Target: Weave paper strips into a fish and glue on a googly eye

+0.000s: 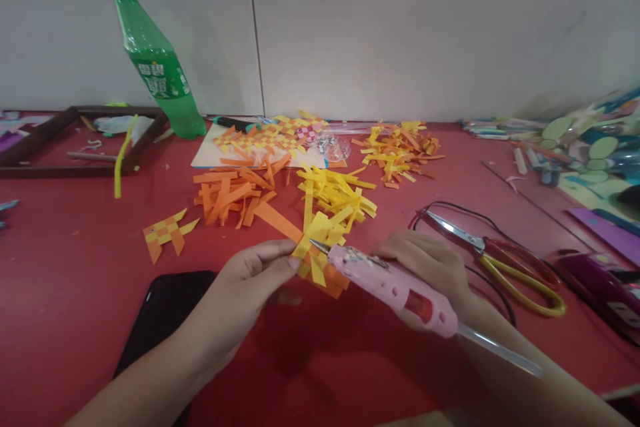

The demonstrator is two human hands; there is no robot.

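Note:
Between the thumb and fingers of my left hand (263, 270) is a woven piece of yellow and orange paper strips (320, 230), its strip ends sticking out on several sides. My right hand (430, 263) is wrapped round a pink hot glue gun (385, 283). The gun's metal tip meets or hovers just over the woven paper; I cannot tell which. A clear glue stick (500, 350) juts from the gun's rear. Left of my hands lies a woven paper fish (167, 232). Loose orange strips (227, 193) and yellow strips (340, 193) are heaped just beyond the held piece.
A green soda bottle (165, 73) stands at the back left beside a dark frame (60, 170). Scissors (500, 267) and a black cable (493, 217) lie to the right. A dark phone (165, 313) rests under my left forearm. More woven pieces (270, 137) and paper scraps (400, 150) lie near the wall.

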